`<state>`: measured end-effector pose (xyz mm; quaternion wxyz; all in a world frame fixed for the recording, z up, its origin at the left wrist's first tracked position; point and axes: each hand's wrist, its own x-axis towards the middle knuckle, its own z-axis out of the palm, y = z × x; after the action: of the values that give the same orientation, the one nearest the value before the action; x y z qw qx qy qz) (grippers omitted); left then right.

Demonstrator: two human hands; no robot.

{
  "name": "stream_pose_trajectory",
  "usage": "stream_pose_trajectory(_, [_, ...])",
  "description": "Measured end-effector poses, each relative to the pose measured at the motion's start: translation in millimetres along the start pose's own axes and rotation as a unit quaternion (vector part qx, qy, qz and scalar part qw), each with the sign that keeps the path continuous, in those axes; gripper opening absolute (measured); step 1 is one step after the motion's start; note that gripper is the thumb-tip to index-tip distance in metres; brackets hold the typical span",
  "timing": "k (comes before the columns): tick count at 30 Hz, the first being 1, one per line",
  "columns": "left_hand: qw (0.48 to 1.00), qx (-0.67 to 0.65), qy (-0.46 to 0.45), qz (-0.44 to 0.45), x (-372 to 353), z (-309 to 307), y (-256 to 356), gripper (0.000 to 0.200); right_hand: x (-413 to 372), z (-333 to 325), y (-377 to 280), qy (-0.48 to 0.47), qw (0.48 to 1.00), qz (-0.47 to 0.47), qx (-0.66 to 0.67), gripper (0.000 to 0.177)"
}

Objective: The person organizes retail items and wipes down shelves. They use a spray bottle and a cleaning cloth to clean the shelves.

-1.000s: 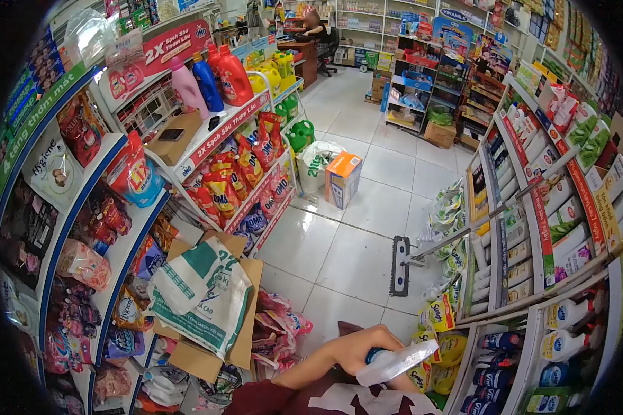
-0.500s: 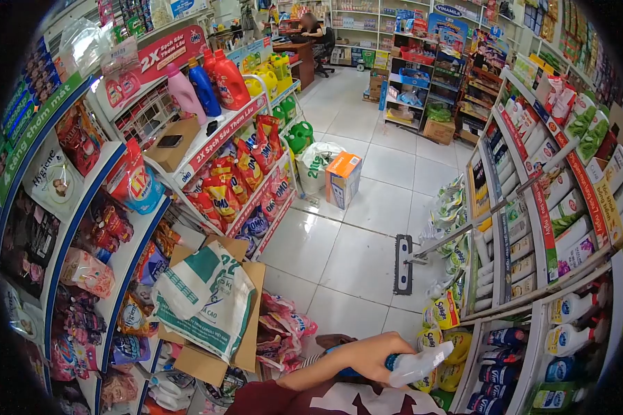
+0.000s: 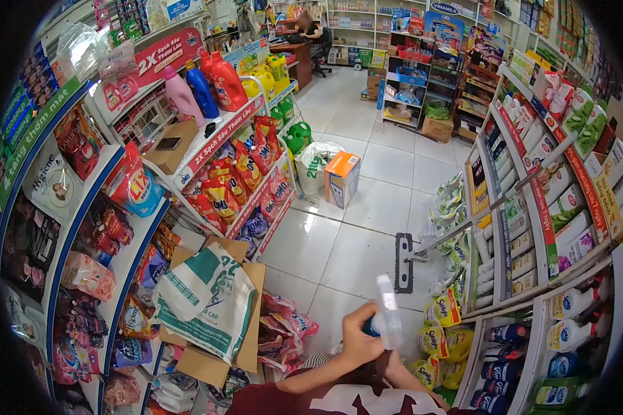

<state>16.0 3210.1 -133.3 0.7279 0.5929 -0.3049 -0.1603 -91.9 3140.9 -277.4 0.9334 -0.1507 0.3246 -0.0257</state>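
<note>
My left hand [image 3: 359,340] is closed around a clear plastic bottle [image 3: 391,319], at a blue part near its lower end. The bottle stands nearly upright, narrow end up, with a small pale label on its side. Close below it is my right hand [image 3: 396,368], partly hidden behind the bottle; its fingers do not show clearly. A dark brown shape lies between the two hands, too covered to name.
To the left, an open cardboard box [image 3: 255,325] holds a white-green sack [image 3: 204,301] beside detergent shelves. Cleaning bottles [image 3: 571,302] and yellow Sunlight packs [image 3: 444,309] line the right. A flat mop [image 3: 403,263] and an orange-topped box [image 3: 342,181] stand on the tiles. A person [image 3: 309,31] sits far back.
My left hand has turned the bottle from tilted low toward the right to nearly upright and moved it left. My right hand has come into view below it.
</note>
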Motion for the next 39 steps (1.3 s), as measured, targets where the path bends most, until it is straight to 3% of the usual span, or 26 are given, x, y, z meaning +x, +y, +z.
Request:
stream_pose_trajectory(2, [0.999,0.002,0.043,-0.019,4.4,0.3,2.1,0.022,0.9,-6.3,-3.6,-0.072,0.996,0.039,0.038,0.041])
stream_pose_trajectory(6, [0.995,0.016,0.087,-0.052,23.8,4.9,15.3,0.026,16.5,-6.6,6.9,-0.087,0.994,0.042,0.05,0.057])
stream_pose_trajectory(9, [0.997,0.06,0.035,0.025,21.8,9.4,8.3,0.032,29.7,-35.5,21.8,-0.079,0.993,0.044,0.075,0.056])
stream_pose_trajectory(13, [0.991,0.089,-0.083,0.055,17.4,17.4,18.1,0.036,9.8,-27.9,18.9,-0.049,0.996,0.032,0.064,0.054])
stream_pose_trajectory(14, [0.987,0.088,-0.136,0.017,18.0,16.3,17.9,0.038,6.4,-24.2,16.7,-0.044,0.997,0.027,0.06,0.054])
stream_pose_trajectory(17, [0.983,0.082,-0.144,0.077,28.3,15.2,32.1,0.037,2.0,-16.8,15.6,-0.033,0.998,0.015,0.048,0.052])
stream_pose_trajectory(20, [0.975,0.135,-0.173,-0.017,39.5,8.1,34.3,0.039,-1.9,-12.2,14.7,-0.035,0.998,0.001,0.047,0.051])
stream_pose_trajectory(23, [0.97,0.147,-0.194,0.015,30.4,27.9,1.9,0.04,-6.7,-5.2,12.7,-0.037,0.998,-0.014,0.054,0.05])
stream_pose_trajectory(24, [0.952,0.187,-0.24,-0.025,24.8,34.5,0.4,0.042,-11.6,-4.7,12.9,-0.039,0.997,-0.021,0.061,0.05])
stream_pose_trajectory(27, [0.934,0.271,-0.181,0.148,-3.5,49.7,-40.8,0.036,-19.9,1.2,2.7,-0.056,0.992,-0.054,0.1,0.049])
stream_pose_trajectory(32, [0.936,0.283,-0.112,0.179,2.2,50.1,-37.2,0.044,-39.5,27.5,-23.7,-0.128,0.954,-0.131,0.237,0.047])
stream_pose_trajectory(36, [0.957,0.246,-0.015,0.151,19.5,49.4,-20.9,0.035,-63.0,73.8,-38.4,-0.117,0.964,-0.211,0.111,0.049])
stream_pose_trajectory(39, [0.964,0.216,-0.043,0.15,18.1,44.6,-11.4,0.035,-49.0,57.1,-32.8,-0.076,0.961,-0.264,0.033,0.046])
